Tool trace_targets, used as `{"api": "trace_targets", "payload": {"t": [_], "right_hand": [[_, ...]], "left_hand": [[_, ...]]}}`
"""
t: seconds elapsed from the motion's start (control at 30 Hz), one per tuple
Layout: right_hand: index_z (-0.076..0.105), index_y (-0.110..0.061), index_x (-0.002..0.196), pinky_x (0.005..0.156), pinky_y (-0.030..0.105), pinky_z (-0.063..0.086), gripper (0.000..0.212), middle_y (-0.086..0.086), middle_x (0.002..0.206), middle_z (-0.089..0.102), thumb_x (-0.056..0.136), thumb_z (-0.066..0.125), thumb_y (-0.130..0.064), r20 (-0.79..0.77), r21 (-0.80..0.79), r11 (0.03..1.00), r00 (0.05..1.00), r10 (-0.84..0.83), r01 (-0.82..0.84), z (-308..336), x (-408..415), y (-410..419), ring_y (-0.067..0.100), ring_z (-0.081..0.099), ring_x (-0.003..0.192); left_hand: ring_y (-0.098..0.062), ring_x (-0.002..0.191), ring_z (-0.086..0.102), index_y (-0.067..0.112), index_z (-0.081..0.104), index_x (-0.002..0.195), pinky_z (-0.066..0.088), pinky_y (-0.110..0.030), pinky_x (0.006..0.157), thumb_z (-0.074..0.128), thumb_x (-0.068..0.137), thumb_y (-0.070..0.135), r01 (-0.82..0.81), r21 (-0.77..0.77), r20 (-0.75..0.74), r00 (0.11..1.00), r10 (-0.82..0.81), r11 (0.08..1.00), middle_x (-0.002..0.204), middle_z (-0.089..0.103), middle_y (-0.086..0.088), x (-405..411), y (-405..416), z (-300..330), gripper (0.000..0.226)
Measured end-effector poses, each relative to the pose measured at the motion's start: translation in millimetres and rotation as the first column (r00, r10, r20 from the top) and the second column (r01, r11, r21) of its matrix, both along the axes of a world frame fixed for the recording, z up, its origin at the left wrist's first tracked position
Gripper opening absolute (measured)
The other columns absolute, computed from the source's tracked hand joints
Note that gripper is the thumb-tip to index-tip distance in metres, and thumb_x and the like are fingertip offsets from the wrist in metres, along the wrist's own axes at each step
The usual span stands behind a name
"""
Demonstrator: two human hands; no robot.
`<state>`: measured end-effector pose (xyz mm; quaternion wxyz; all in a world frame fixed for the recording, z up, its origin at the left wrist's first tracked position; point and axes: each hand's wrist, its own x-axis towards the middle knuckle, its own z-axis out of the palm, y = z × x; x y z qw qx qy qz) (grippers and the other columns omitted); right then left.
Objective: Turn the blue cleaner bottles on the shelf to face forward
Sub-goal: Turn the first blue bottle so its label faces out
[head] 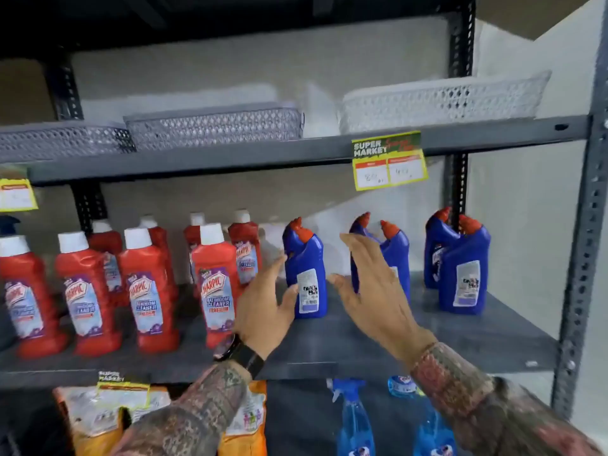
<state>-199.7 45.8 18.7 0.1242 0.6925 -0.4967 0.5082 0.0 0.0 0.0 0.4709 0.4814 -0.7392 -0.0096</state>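
Observation:
Several blue cleaner bottles with red angled caps stand on the right half of the grey middle shelf (477, 337). The leftmost blue bottle (306, 268) shows its back label with a barcode. A middle pair of blue bottles (396, 258) stands partly behind my right hand. A right pair (460, 271) also shows a back label on the front bottle. My left hand (263, 307) is open, fingers spread, thumb touching the leftmost bottle's lower left side. My right hand (371, 291) is open just right of that bottle, in front of the middle pair.
Several red Harpic bottles (215, 284) fill the shelf's left half, close to my left hand. Grey and white baskets (214, 126) sit on the shelf above, with a yellow price tag (390, 162). Blue spray bottles (353, 419) and orange packs (243, 419) are below. A metal upright (589, 225) bounds the right.

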Motion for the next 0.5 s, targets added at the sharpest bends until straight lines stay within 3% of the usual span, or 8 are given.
{"api": "trace_targets", "payload": {"t": [0.1, 0.17, 0.23, 0.27, 0.33, 0.4, 0.47, 0.5], "right_hand": [[0.044, -0.025, 0.149, 0.096, 0.033, 0.054, 0.062, -0.003, 0.143, 0.056, 0.094, 0.072, -0.024, 0.288, 0.201, 0.969, 0.954, 0.08, -0.141, -10, 8, -37, 0.009, 0.062, 0.116], [0.046, -0.023, 0.147, 0.078, 0.024, 0.054, 0.063, 0.001, 0.136, 0.06, 0.092, 0.075, -0.017, 0.45, 0.342, 0.911, 0.892, 0.056, -0.23, -19, 11, -61, 0.009, 0.064, 0.103], [0.044, -0.02, 0.148, 0.069, 0.022, 0.053, 0.067, 0.002, 0.133, 0.058, 0.09, 0.077, -0.013, 0.516, 0.422, 0.859, 0.856, 0.034, -0.289, -30, 12, -78, 0.014, 0.062, 0.106], [0.043, -0.019, 0.149, 0.069, 0.023, 0.054, 0.07, 0.001, 0.132, 0.056, 0.089, 0.078, -0.013, 0.53, 0.446, 0.843, 0.848, 0.02, -0.299, -33, 11, -86, 0.017, 0.062, 0.109], [0.042, -0.019, 0.15, 0.083, 0.033, 0.058, 0.076, 0.001, 0.134, 0.057, 0.085, 0.081, -0.012, 0.51, 0.5, 0.822, 0.86, -0.025, -0.273, -40, 10, -104, 0.021, 0.063, 0.117], [0.043, -0.016, 0.15, 0.099, 0.044, 0.056, 0.083, 0.003, 0.136, 0.06, 0.079, 0.086, -0.01, 0.513, 0.546, 0.793, 0.856, -0.061, -0.271, -46, 9, -121, 0.024, 0.063, 0.121], [0.049, -0.014, 0.145, 0.103, 0.048, 0.055, 0.083, 0.003, 0.133, 0.066, 0.073, 0.09, -0.008, 0.53, 0.569, 0.764, 0.846, -0.059, -0.304, -52, 6, -135, 0.023, 0.066, 0.119], [0.055, -0.015, 0.137, 0.103, 0.048, 0.056, 0.077, 0.002, 0.128, 0.07, 0.07, 0.092, -0.007, 0.542, 0.575, 0.75, 0.839, -0.05, -0.327, -55, 6, -142, 0.021, 0.069, 0.116]], "left_hand": [[-0.024, 0.131, 0.062, 0.031, 0.037, 0.154, 0.049, -0.045, 0.108, 0.058, 0.086, 0.06, 0.114, 0.242, -0.113, 0.99, -0.088, 0.964, 0.147, 0.061, 0.0, -2, -29, -12, 0.077], [-0.027, 0.14, 0.053, 0.025, 0.028, 0.16, 0.041, -0.037, 0.113, 0.063, 0.095, 0.045, 0.128, 0.392, -0.13, 0.988, -0.083, 0.911, 0.155, 0.052, -0.005, -5, -45, -17, 0.077], [-0.027, 0.144, 0.048, 0.024, 0.021, 0.162, 0.037, -0.036, 0.115, 0.063, 0.097, 0.037, 0.165, 0.469, -0.214, 0.974, -0.07, 0.868, 0.159, 0.047, -0.008, -5, -64, -22, 0.078], [-0.027, 0.145, 0.047, 0.024, 0.02, 0.163, 0.038, -0.038, 0.118, 0.063, 0.097, 0.037, 0.168, 0.483, -0.239, 0.969, -0.056, 0.859, 0.159, 0.046, -0.009, -4, -70, -21, 0.079], [-0.026, 0.142, 0.051, 0.024, 0.021, 0.162, 0.04, -0.042, 0.117, 0.065, 0.097, 0.034, 0.197, 0.488, -0.3, 0.953, -0.049, 0.85, 0.157, 0.048, -0.008, -5, -88, -24, 0.079], [-0.02, 0.127, 0.06, 0.017, 0.032, 0.157, 0.048, -0.031, 0.106, 0.065, 0.098, 0.024, 0.281, 0.484, -0.391, 0.917, -0.082, 0.829, 0.142, 0.058, -0.001, -8, -97, -25, 0.068], [-0.01, 0.107, 0.066, 0.014, 0.048, 0.141, 0.053, -0.018, 0.088, 0.064, 0.098, 0.01, 0.377, 0.476, -0.463, 0.876, -0.138, 0.795, 0.13, 0.066, 0.003, -13, -100, -26, 0.046], [-0.011, 0.105, 0.067, 0.011, 0.052, 0.137, 0.055, -0.02, 0.088, 0.064, 0.097, 0.007, 0.399, 0.458, -0.5, 0.855, -0.141, 0.794, 0.13, 0.069, -0.002, -16, -106, -30, 0.041]]}}
